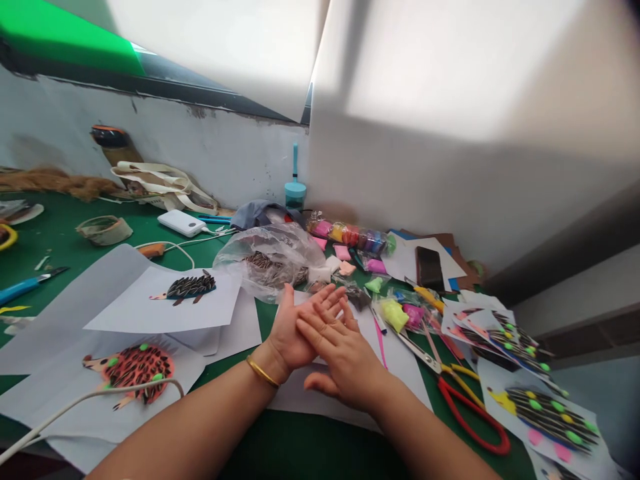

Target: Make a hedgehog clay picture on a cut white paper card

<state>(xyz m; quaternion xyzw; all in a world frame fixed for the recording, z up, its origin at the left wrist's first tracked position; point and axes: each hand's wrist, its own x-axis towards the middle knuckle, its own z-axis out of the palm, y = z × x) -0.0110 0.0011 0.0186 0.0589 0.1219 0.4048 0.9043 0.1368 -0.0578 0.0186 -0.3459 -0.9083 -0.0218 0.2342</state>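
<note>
Through the head view I saw the left hand [294,330] turned palm up, fingers extended, with the right hand [340,350] flat across it; I couldn't tell whether anything sat between. White paper [300,395] lay beneath them, a clear plastic bag [280,243] just beyond.

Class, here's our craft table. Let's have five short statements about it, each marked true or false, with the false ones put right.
1. The right hand lies across the palm of the left hand. True.
2. The gold bracelet circles the right wrist. False: the left.
3. A white cable crosses the reddish hedgehog. True.
4. The scissors lie to the left of both hands. False: they lie to the right.
5. The dark phone lies on white paper. True.
</note>
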